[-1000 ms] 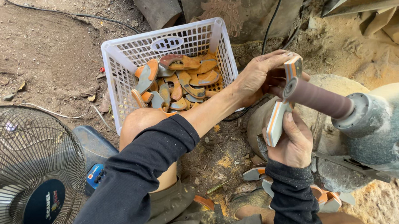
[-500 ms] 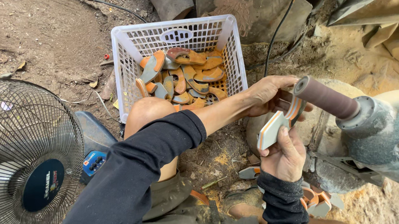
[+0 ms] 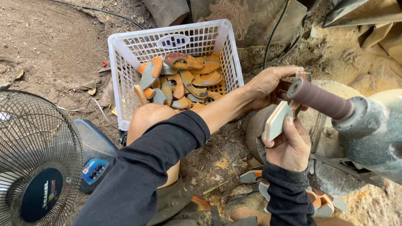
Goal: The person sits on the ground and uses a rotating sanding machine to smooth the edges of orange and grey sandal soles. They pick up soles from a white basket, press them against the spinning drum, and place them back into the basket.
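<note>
- Gripping from below, the right hand (image 3: 292, 147) is closed around the lower end of a flat curved piece (image 3: 278, 119), orange-edged with a pale grey face, thumb pressed on that face.
- From the far side the left hand (image 3: 269, 86) closes on the piece's upper end, fingers curled beside the drum's tip; both hands share this one piece.
- Running roughly upright from the lower grip to the upper one, the piece's long axis crosses the sanding drum (image 3: 320, 99), which lies nearly level and points left from the grinder body (image 3: 383, 136). The piece's upper part sits against the drum near its free end; exact contact is hidden by fingers.
- Texture of the drum looks matte, brown and gritty; the motor housing is rounded, grey-green and thick with dust.
- Near the knees, more finished pieces (image 3: 318, 199) lie loose on the ground, grey and orange.
- Left of the lap stands a wire-guarded fan (image 3: 24, 163) with a dark base and a blue control panel.
- Further off, a white plastic lattice basket (image 3: 122, 83) holds a heap of similar curved pieces (image 3: 180, 77), orange and grey, some reddish.
- Beyond lie packed earth, sawdust drifts and a black cable (image 3: 274, 34).
</note>
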